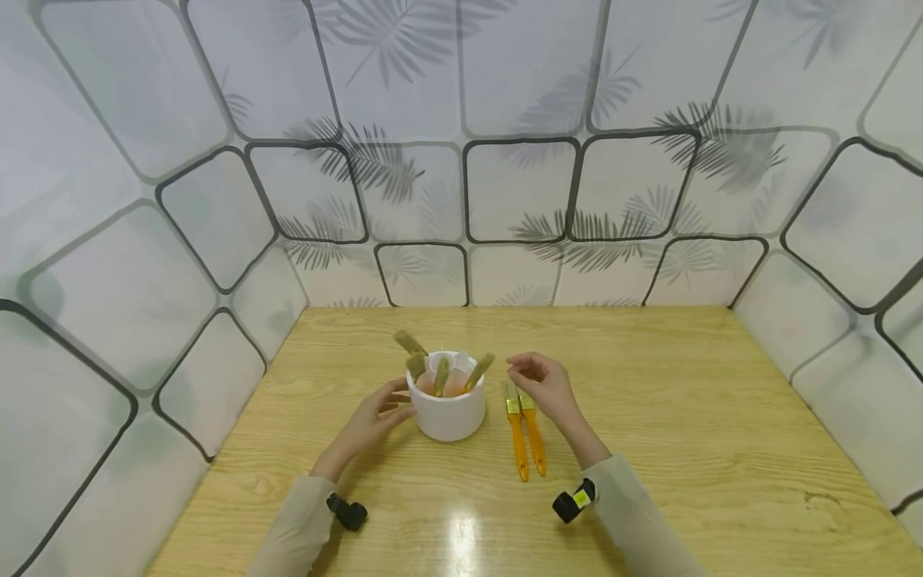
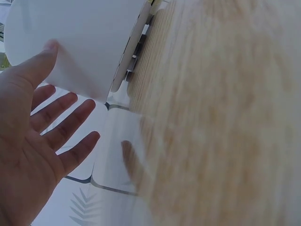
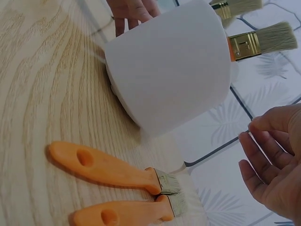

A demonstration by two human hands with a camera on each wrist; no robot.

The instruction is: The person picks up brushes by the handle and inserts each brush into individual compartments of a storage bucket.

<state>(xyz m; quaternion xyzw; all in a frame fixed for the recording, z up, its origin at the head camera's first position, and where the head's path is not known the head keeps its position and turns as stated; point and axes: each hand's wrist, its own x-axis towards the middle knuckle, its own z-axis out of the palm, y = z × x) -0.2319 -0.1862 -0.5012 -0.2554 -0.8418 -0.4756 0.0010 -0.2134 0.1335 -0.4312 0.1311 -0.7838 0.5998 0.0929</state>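
Fingers loosely bent and empty, your right hand (image 1: pixel 546 388) hovers by the bristle ends of two orange-handled brushes (image 1: pixel 517 437) — it is nearer than your left hand (image 1: pixel 376 414). The brushes lie flat below it, long axes running toward your body, handles closest. Left of them stands a white pot (image 1: pixel 449 420); your left rests alongside, fingers spread, gripping nothing.
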